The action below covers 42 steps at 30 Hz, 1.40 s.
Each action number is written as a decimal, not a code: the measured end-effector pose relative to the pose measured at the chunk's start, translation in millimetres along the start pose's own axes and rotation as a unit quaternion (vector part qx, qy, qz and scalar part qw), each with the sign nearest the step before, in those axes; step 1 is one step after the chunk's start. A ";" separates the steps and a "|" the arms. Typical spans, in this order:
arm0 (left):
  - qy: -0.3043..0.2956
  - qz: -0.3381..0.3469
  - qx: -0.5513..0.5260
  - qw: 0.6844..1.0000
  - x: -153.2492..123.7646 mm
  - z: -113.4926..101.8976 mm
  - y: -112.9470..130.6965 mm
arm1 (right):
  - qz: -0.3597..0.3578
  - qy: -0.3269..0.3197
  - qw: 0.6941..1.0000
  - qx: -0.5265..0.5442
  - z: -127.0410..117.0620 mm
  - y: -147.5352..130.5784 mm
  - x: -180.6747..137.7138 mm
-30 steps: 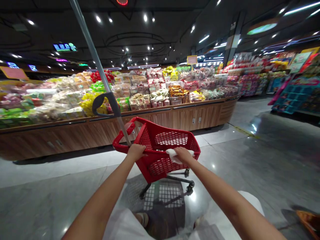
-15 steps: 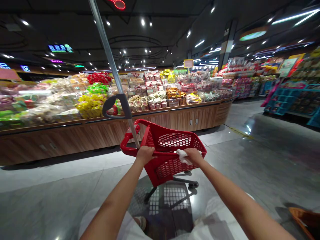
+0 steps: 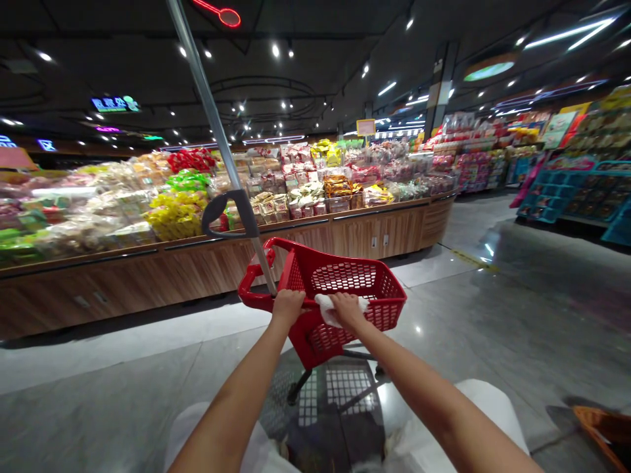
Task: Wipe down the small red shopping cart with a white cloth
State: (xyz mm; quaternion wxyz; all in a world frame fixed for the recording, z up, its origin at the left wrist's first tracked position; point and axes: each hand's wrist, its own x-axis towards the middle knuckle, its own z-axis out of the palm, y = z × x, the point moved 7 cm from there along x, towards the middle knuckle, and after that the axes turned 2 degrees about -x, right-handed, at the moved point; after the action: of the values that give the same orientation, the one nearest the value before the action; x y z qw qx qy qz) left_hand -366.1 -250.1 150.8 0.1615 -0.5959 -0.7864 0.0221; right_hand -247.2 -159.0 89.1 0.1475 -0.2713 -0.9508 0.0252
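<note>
Red shopping cart [image 3: 325,338] stands on a glossy grey floor [image 3: 444,341] directly in front of the person, between their knees and a wood-panelled counter [image 3: 315,246]. Its glossy plastic basket has side walls pierced by rows of small holes, a smooth, thick rim and a looped push handle [image 3: 254,299] of the same red. Dark legs run beneath, and a gridded shadow falls on the floor below.

Its long axis lies crosswise to the person, roughly along the counter: the handle end is at the left, the basket's far end points right. A metal pole [image 3: 210,108] with a grey loop fitting [image 3: 231,213] rises beside the handle, leaning left toward its top; where its foot is fixed cannot be told.

The left hand [image 3: 289,305] is closed over the near rim, next to the handle. The right hand [image 3: 348,309] grips a white cloth [image 3: 327,309] against the same rim, farther right, its fingers curled over it.

No lettering can be made out on the cart. A lit blue sign [image 3: 115,104] at upper left bears characters too blurred to read surely; a yellow-framed card [image 3: 365,127] above the heaped packets [image 3: 308,194] is likewise illegible.
</note>
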 end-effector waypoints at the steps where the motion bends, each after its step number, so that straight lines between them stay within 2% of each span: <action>1: 0.001 -0.002 0.000 1.000 0.1 -0.4 1.1 | -0.012 0.013 1.000 0.009 -3.1 -16.0 7.1; 3: 0.002 0.001 -0.001 1.000 -1.0 -0.7 3.3 | -0.040 0.023 0.999 0.023 -6.3 -30.2 13.3; 5: 0.002 0.008 -0.005 1.000 -3.5 -0.2 5.5 | -0.061 0.011 0.998 0.022 -5.1 -17.5 8.3; 7: 0.002 0.012 -0.008 1.000 -6.3 0.5 7.3 | -0.057 -0.008 0.998 0.005 -1.3 18.8 -6.1; 11: 0.001 0.013 -0.011 1.000 -11.0 0.6 11.5 | 0.019 0.000 0.998 -0.054 -2.8 116.1 -44.8; 13: 0.000 0.015 -0.015 1.000 -12.4 -1.1 14.2 | 0.053 -0.003 0.996 -0.067 -4.8 146.8 -57.8; 14: 0.001 0.014 -0.017 1.000 -12.6 -2.3 15.4 | 0.065 -0.008 0.995 -0.071 -5.3 153.0 -60.7; 15: 0.002 0.012 -0.020 1.000 -12.6 -3.7 16.5 | 0.072 -0.015 0.995 -0.074 -5.3 152.2 -60.9; 17: 0.006 0.007 -0.024 1.000 -11.8 -6.2 18.8 | 0.067 -0.023 0.995 -0.076 -5.5 129.5 -54.0; 20: 0.015 0.005 -0.032 0.999 -9.4 -8.4 23.9 | 0.004 -0.007 0.999 -0.049 -6.0 55.4 -31.3; 22: 0.021 0.002 -0.032 0.999 -8.0 -8.4 27.1 | -0.043 0.030 0.998 -0.019 -7.7 2.9 -16.0; 23: 0.023 0.000 -0.031 0.999 -7.7 -8.2 28.2 | -0.051 0.049 0.997 -0.012 -8.0 -16.2 -9.9; 25: 0.026 -0.002 -0.030 0.999 -7.7 -8.0 29.7 | -0.053 0.069 0.996 -0.014 -6.2 -36.3 -3.1; 26: 0.027 0.001 -0.031 0.999 -8.0 -8.3 30.2 | -0.056 0.069 0.996 -0.019 -4.2 -37.2 -2.8; 28: 0.023 0.012 -0.036 0.999 -9.0 -8.7 31.4 | -0.059 0.053 0.996 -0.034 0.6 -20.6 -8.3; 31: 0.019 0.016 -0.038 0.999 -10.4 -10.0 31.6 | -0.033 0.027 0.997 -0.061 3.7 39.7 -29.2; 34: 0.027 0.015 -0.037 0.999 -11.6 -12.0 33.2 | 0.009 0.028 0.996 -0.086 -2.3 106.5 -54.6; 36: 0.031 0.021 -0.043 0.998 -12.3 -13.0 36.4 | 0.029 0.024 0.995 -0.096 -6.6 134.1 -65.8; 37: 0.032 0.022 -0.045 0.998 -12.4 -13.4 38.1 | 0.037 0.021 0.994 -0.100 -8.3 139.9 -68.2; 39: 0.031 0.020 -0.048 0.998 -11.9 -14.0 41.2 | 0.037 0.017 0.994 -0.102 -9.6 132.1 -65.8; 42: 0.032 0.005 -0.047 0.998 -9.0 -14.7 44.6 | -0.001 0.021 0.997 -0.073 -8.0 80.0 -47.7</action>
State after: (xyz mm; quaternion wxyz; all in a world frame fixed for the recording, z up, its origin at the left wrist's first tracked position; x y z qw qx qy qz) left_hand -318.4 -248.1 152.5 0.1585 -0.6075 -0.7776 -0.0335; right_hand -165.6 -116.1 73.8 0.1468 -0.2811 -0.9470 -0.0503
